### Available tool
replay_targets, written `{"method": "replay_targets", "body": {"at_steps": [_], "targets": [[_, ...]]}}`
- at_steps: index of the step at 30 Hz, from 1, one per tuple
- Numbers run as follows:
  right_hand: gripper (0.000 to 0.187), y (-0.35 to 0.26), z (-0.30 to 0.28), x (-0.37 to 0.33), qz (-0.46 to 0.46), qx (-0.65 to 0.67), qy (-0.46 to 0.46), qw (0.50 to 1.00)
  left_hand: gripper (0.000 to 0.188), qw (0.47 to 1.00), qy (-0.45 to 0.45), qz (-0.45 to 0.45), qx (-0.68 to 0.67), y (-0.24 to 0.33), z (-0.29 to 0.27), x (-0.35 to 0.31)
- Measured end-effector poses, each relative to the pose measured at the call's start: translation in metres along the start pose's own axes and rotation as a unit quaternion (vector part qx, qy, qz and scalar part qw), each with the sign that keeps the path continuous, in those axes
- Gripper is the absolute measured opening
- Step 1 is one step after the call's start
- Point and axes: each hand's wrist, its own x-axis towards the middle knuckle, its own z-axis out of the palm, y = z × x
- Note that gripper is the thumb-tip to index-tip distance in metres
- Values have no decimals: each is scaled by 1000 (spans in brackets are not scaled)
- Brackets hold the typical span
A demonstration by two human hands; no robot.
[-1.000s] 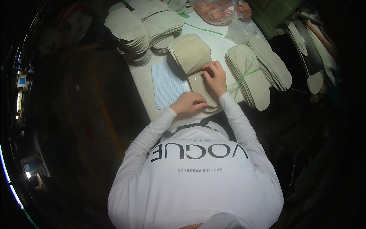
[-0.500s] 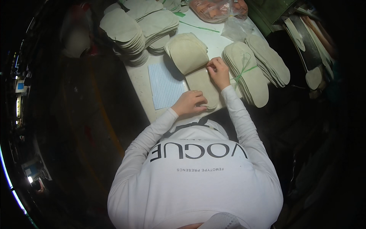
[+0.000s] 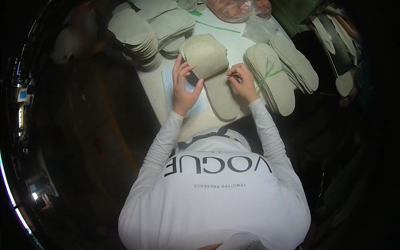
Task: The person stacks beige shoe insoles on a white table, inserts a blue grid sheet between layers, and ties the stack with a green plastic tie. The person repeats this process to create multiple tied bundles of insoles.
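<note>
the folded stack (image 3: 206, 56) is flanked by the left hand (image 3: 185, 95), fingers spread open. the insole (image 3: 223, 102) is laid nearer the right hand (image 3: 246, 83), just left of its curled fingers (a grip cannot be told), its long axis pointed away and slightly left.

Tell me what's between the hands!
In the head view, beige sole-shaped pieces, some folded back, and an edge of blue sheet lie between left hand and right hand.

The sheet (image 3: 196, 106) lies left of the bent insoles (image 3: 223, 96) (both on the table (image 3: 154, 85)).
</note>
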Motion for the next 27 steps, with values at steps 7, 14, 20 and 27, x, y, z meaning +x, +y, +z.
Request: {"method": "replay_targets", "body": {"at_steps": [7,14,20,27], "targets": [[35,-3,56,1,-97,-94,-132,982,21,890,-448,75,43,-3,13,-57],[33,2,63,-1,-108,-158,-103,976,19,904,-427,17,9,-9,16,-65],[27,-6,26,4,-96,-75,77,990,11,901,-401,-164,-11,9,4,-38],[91,6,-12,7,-39,-88,17,995,16,984,-168,-57,-9,3,10,-25]]}}
